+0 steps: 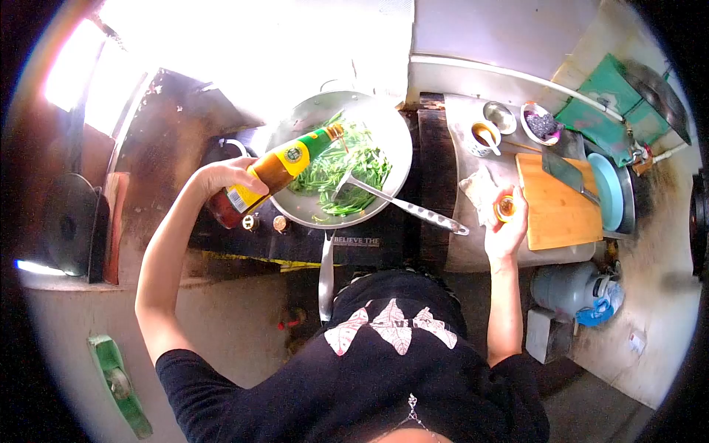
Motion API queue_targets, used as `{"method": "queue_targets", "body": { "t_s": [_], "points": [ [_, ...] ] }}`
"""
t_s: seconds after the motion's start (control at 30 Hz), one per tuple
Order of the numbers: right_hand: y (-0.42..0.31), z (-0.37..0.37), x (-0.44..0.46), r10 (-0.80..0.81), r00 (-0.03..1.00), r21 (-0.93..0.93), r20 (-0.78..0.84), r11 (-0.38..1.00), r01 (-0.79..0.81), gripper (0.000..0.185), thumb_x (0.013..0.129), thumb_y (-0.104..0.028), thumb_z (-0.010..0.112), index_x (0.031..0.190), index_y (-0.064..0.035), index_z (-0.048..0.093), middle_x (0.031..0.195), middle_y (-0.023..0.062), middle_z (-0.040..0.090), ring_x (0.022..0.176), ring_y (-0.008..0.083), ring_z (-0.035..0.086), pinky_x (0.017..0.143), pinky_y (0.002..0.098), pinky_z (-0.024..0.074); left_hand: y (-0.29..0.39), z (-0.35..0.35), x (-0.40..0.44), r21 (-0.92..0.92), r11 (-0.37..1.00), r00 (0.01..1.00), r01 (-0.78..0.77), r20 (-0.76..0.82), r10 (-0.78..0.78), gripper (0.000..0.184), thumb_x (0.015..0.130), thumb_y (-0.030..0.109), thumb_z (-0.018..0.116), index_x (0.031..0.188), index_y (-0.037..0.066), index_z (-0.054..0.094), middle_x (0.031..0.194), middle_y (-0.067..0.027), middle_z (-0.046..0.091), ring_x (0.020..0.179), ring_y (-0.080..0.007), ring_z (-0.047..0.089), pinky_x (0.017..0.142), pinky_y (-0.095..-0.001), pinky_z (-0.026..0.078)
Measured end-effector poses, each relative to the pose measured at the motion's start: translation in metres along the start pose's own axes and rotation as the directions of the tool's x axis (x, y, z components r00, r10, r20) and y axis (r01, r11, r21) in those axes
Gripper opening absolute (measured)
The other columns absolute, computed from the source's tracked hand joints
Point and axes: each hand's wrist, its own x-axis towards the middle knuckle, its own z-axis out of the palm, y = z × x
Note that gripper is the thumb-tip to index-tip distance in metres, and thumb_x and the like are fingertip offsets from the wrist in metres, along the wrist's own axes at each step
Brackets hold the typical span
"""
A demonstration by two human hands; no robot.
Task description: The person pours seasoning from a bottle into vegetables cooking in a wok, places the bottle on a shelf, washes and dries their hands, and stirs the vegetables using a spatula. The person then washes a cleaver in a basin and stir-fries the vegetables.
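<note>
My left hand is wrapped round a brown glass bottle with a yellow and green label. The bottle is tilted, its neck over a large pan on the stove. Green chopped vegetables lie in the pan, and a metal spatula rests in them with its handle over the right rim. A thin dark stream seems to fall from the bottle's mouth. On the right, my right hand holds a small round cap between its fingers, beside a crumpled white cloth.
A wooden cutting board bears a cleaver. Behind it stand a cup with a spoon, a metal bowl and a bowl of dark food. A blue basin leans at the right, above a gas cylinder.
</note>
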Motion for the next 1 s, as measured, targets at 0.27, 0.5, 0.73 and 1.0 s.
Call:
{"method": "queue_targets", "body": {
  "t_s": [0.27,0.5,0.73,1.0],
  "points": [
    [-0.004,-0.022,-0.003,-0.068,0.997,0.033,0.023,0.997,0.067,0.04,0.097,-0.036,0.036,0.074,-0.0055,0.049,0.054,-0.0007,0.039,0.041,0.0075,0.032,0.04,0.022,0.0236,0.018,-0.01,0.027,-0.034,0.996,0.996,0.078,-0.038,-0.079,0.069,0.062,0.036,0.076,0.117,0.003,0.052,0.095,-0.0081,0.061,0.08,-0.0146,0.059,0.069,-0.0267,0.05],
    [-0.002,-0.023,-0.001,-0.043,0.999,0.049,0.002,0.998,0.043,0.041,0.097,-0.036,0.035,0.074,-0.0052,0.049,0.055,-0.0001,0.041,0.042,0.008,0.032,0.041,0.0224,0.0248,-0.025,-0.042,0.034,-0.051,0.991,0.989,0.122,-0.082,-0.126,0.063,0.064,0.034,0.077,0.114,0.003,0.054,0.094,-0.0078,0.061,0.076,-0.0141,0.058,0.069,-0.0269,0.049],
    [0.002,-0.014,0.007,0.005,0.999,0.042,0.052,0.999,-0.007,0.041,0.097,-0.036,0.035,0.074,-0.0054,0.05,0.057,-0.0001,0.042,0.042,0.0078,0.033,0.04,0.022,0.0241,-0.042,-0.036,0.004,-0.116,0.987,0.982,0.107,-0.141,-0.123,0.064,0.062,0.033,0.077,0.115,0.005,0.055,0.095,-0.0058,0.061,0.079,-0.0138,0.058,0.073,-0.0276,0.048],
    [0.001,0.007,0.011,0.046,0.999,-0.018,0.006,0.999,-0.045,0.038,0.096,-0.04,0.037,0.077,-0.0085,0.048,0.051,-0.0012,0.037,0.041,0.0077,0.033,0.04,0.0217,0.0252,-0.03,-0.019,0.004,-0.078,0.997,0.999,0.027,-0.041,-0.031,0.069,0.06,0.035,0.077,0.117,0.004,0.054,0.098,-0.0065,0.062,0.084,-0.0143,0.059,0.075,-0.0272,0.048]
  ]
}}
